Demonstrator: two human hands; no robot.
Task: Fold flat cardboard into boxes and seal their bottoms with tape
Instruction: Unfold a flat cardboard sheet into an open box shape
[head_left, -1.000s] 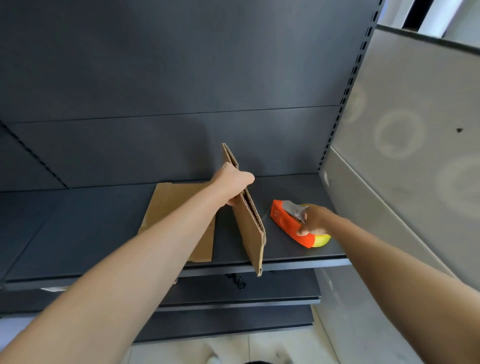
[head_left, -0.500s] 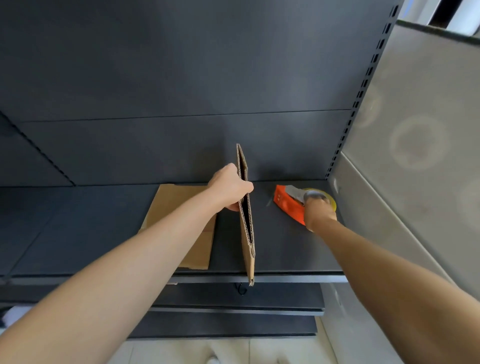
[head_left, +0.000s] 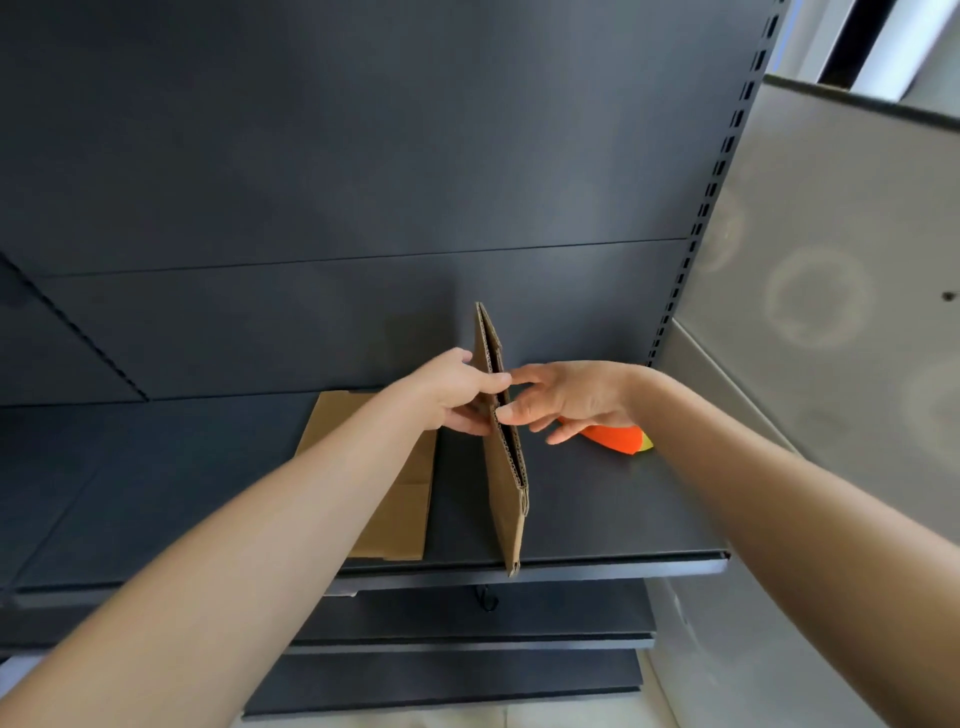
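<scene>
While the left grip (head_left: 457, 397) pinches the flat cardboard (head_left: 506, 493), the spread right grip (head_left: 571, 400) should pull its nearer wall away.

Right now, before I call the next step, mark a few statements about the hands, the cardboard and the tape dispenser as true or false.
1. The left hand grips the upright cardboard. True.
2. The right hand holds the orange tape dispenser. False: the dispenser lies on the shelf, and the hand is spread open at the upright cardboard's top edge.
3. A second cardboard sheet lies flat on the shelf, partly hidden by the left forearm. True.
4. The upright cardboard is opened into a box. False: it is folded flat and stands on its edge.
</scene>
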